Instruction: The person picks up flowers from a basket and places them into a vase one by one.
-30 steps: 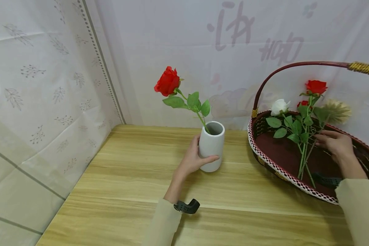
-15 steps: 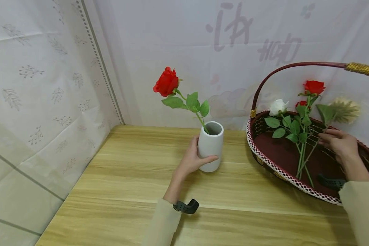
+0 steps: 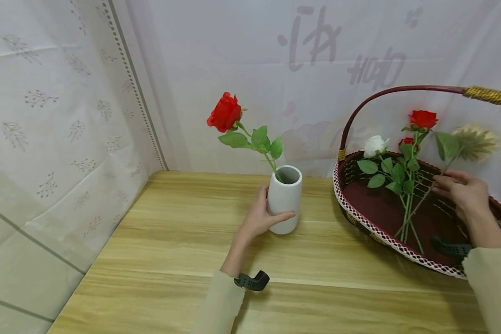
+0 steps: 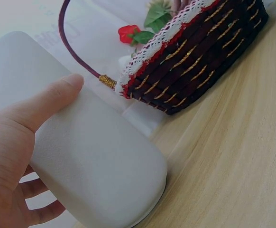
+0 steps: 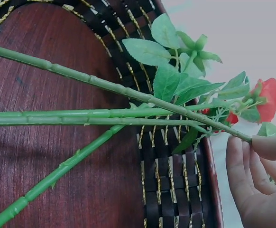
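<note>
My left hand (image 3: 259, 215) grips the side of a white vase (image 3: 285, 197), thumb across its front. The vase stands upright on the table, and a red rose (image 3: 225, 112) leans out of it to the left. Over the basket, my right hand (image 3: 467, 195) holds a pale cream flower (image 3: 478, 143) by its stem. In the right wrist view the thumb and fingers pinch that stem (image 5: 100, 84), which crosses over other green stems. A white rose (image 3: 375, 146) and two red roses, one larger red rose (image 3: 423, 119) among them, lean in the basket.
The dark woven basket (image 3: 375, 233), trimmed with red and white lace, stands at the right of the wooden table (image 3: 167, 260). Its tall handle (image 3: 405, 89) arches over the flowers. Printed white cloth (image 3: 234, 55) hangs behind the table.
My right hand has moved slightly right with the cream flower, drawing its head away from the roses. The left hand still holds the vase in place.
</note>
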Demonstrator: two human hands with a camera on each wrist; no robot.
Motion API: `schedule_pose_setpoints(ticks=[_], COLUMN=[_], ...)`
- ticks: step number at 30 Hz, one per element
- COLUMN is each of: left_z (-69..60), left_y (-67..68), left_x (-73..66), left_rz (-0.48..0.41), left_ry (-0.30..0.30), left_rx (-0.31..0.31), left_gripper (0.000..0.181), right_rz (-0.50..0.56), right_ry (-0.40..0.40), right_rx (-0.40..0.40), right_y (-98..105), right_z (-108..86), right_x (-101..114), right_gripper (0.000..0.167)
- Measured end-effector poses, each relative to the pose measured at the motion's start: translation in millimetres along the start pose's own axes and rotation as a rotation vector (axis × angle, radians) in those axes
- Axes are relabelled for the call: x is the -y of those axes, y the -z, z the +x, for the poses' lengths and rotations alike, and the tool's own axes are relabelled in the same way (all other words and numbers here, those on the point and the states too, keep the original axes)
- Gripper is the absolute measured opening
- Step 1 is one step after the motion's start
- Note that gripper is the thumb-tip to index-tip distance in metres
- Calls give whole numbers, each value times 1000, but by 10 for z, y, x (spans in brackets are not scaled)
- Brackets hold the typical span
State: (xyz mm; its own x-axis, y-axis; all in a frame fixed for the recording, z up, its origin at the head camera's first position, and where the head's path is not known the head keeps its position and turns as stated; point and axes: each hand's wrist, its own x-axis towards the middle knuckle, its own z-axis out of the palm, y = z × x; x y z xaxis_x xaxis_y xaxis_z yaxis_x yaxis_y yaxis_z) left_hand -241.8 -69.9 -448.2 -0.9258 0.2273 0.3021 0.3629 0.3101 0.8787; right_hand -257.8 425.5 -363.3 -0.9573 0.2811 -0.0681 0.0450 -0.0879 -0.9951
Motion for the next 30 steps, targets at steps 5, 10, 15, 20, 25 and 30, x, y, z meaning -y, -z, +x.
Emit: schedule_pose_setpoints(ticks=[5, 10, 15, 20, 25, 30], left_z=[4, 4, 3, 0, 1, 1], left_y=[-2, -2, 1, 7, 10, 11], left_x=[13, 10, 14, 14, 11, 10], left_rz=[3, -1, 3, 3, -2, -1], left_ry=[5, 11, 8, 4, 6, 7], left_rx=[-4, -1, -1, -3, 0, 2], left_gripper=[95, 95, 95, 96, 95, 94], right_rz=[41, 49, 107, 98, 107, 108], right_ry=[21, 72, 124, 158, 184, 212], right_rx=[-12, -72, -78, -83, -94, -88], right_y=[-38, -137, -219, -274, -308, -316], right_z=[-16, -23, -41, -45, -58, -86], right_x=[46, 89, 152, 209, 241, 284], right_gripper=[39, 35, 29, 29, 31, 30])
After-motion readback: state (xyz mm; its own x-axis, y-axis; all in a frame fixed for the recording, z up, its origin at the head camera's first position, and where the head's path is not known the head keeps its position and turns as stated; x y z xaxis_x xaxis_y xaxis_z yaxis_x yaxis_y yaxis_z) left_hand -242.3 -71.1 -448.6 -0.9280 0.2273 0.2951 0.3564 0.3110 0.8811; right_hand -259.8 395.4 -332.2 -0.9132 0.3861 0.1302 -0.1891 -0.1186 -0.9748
